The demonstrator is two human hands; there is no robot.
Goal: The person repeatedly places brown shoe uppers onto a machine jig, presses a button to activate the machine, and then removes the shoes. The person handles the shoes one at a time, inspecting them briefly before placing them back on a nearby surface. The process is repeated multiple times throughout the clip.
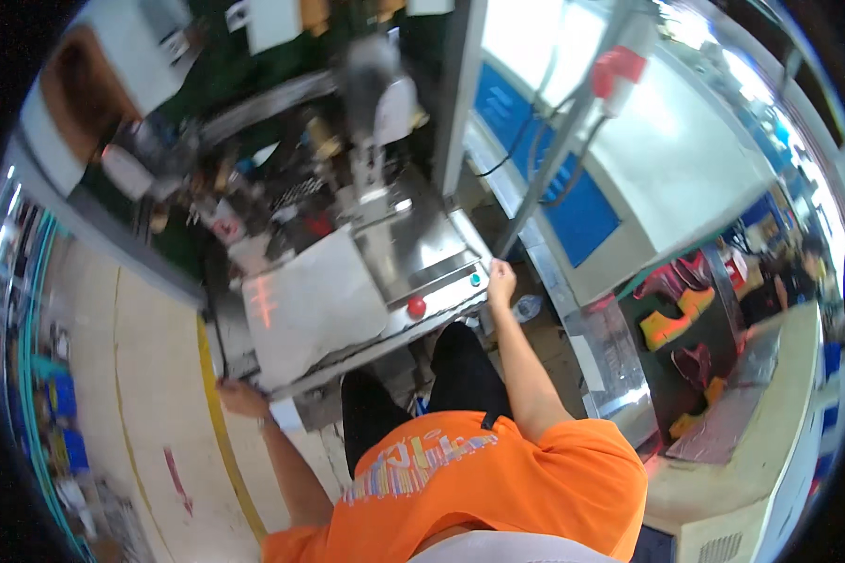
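Observation:
My right hand (502,282) is closed at the right front corner of a metal machine table (451,302), beside a small green button (476,280). At the table's left front corner is my left hand (242,399); its fingers are blurred and partly hidden. Between my hands a pale sheet (314,305) lies over the left part of the table, with red light lines crossing it. A red button (416,307) sits on the front strip, right of the sheet. Bare shiny metal (418,249) shows behind the buttons.
Machine heads (371,103) and cluttered fittings stand behind the sheet. Grey posts (460,103) rise at the table's sides. A white and blue cabinet (657,141) stands right, with orange and dark red shoe parts (667,327) near it. A yellow floor line (218,403) runs left.

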